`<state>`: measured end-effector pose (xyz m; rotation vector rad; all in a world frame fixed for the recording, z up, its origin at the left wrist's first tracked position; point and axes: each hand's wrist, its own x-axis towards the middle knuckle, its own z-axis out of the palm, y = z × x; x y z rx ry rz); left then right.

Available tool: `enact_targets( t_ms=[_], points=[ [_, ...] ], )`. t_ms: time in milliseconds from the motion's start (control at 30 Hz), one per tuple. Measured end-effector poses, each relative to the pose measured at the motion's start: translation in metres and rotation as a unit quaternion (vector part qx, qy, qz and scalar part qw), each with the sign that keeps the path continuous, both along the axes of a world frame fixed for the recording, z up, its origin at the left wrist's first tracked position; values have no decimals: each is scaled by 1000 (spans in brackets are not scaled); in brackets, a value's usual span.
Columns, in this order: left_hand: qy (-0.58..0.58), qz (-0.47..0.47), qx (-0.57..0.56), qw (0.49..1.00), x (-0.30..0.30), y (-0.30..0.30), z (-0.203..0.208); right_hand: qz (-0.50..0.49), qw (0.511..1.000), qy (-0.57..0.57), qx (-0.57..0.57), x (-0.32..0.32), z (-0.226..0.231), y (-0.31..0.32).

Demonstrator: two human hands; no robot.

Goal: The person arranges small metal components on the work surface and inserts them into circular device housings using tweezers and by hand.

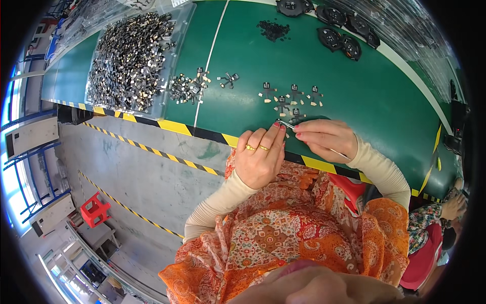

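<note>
In my right hand is a thin pair of metal tweezers, held with fingers closed and the back end sticking out below the palm. Its tip reaches the fingertips of my left hand, which wears two gold rings. Those left fingers are pressed together on a small black part at the table's near edge, mostly hidden beneath them. Just beyond lie several small black flex-cable parts with pale tabs, one of them a black part in the far row and another nearer my hands.
A clear tray at the left holds a large heap of small black parts. Beside it are a loose pile and a small cluster. Farther off lie tiny black pieces and round black housings. Another person's hands show at right.
</note>
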<state>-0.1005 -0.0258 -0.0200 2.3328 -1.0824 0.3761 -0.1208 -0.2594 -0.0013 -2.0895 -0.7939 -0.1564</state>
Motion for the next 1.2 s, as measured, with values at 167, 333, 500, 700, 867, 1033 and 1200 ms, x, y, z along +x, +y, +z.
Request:
enact_targets(
  t_ms=[167,333,500,700,867,1033,1200],
  points=[
    [63,15,-39,997,3,-3,11,-73,996,39,30,5,8,-15],
    [37,-48,-29,998,9,-20,12,-219,959,113,138,14,1,-14],
    [31,-67,-11,997,15,-20,7,-228,951,94,184,40,-2,-18],
    [42,-68,-25,996,19,-17,6,-237,947,76,206,87,-13,-23],
    [42,-65,-26,997,19,-19,4,-234,943,81,223,90,-19,-25],
    [34,-63,-28,997,20,-21,5,-214,949,87,214,91,-17,-29],
    [20,-52,-31,998,21,-20,3,-85,994,-50,46,56,6,-39]
  ],
)
